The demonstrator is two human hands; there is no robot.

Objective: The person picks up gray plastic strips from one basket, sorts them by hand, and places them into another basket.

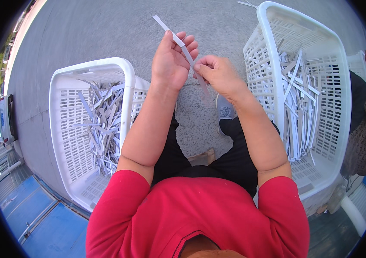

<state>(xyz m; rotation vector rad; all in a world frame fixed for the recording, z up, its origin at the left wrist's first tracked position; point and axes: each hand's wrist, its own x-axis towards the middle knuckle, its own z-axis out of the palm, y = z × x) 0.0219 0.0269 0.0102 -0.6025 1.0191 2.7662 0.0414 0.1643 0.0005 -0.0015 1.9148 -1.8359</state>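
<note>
Left hand (170, 64), upper middle of frame, palm up, fingers loosely curled, holds pale strip (185, 51) by thumb. Right hand (220, 76), just beside, pinches same strip lower down. White basket (128, 86) at left, second basket (270, 56) upper right, both holding loose strips (107, 120). Gray pavement (105, 34) beyond.
</note>
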